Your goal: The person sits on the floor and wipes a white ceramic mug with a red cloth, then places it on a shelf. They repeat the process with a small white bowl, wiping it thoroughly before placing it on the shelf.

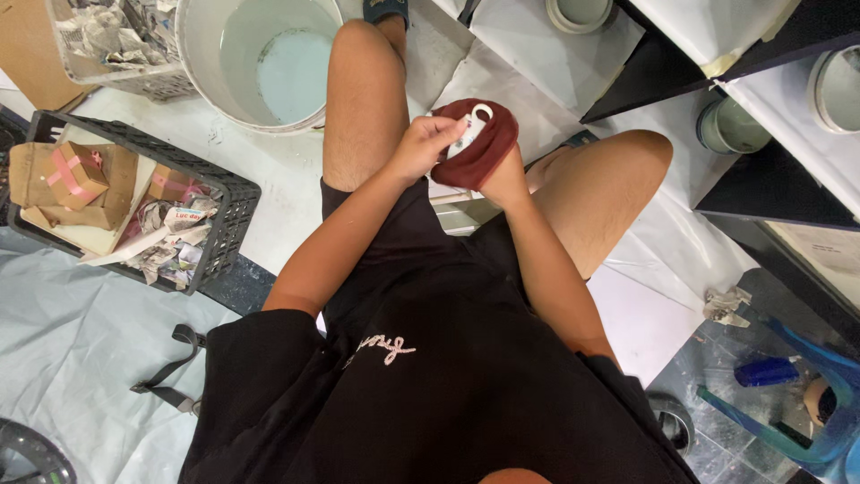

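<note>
I am seated, looking down at my lap and bare knees. My right hand [504, 179] is wrapped in a dark red cloth [488, 148] and holds it up between my knees. My left hand [421, 143] pinches a small white piece with a ring-shaped end [475, 121] against the cloth. Both hands meet above my left thigh. Most of the white piece is hidden by my fingers and the cloth.
A large white bucket [202, 63] holding pale liquid stands ahead. A black crate [228, 193] with cardboard boxes and crumpled newspaper is at the left. Black shelf boards [761, 188] with pale round containers [730, 125] are at the right; a blue plastic chair [811, 358] sits lower right.
</note>
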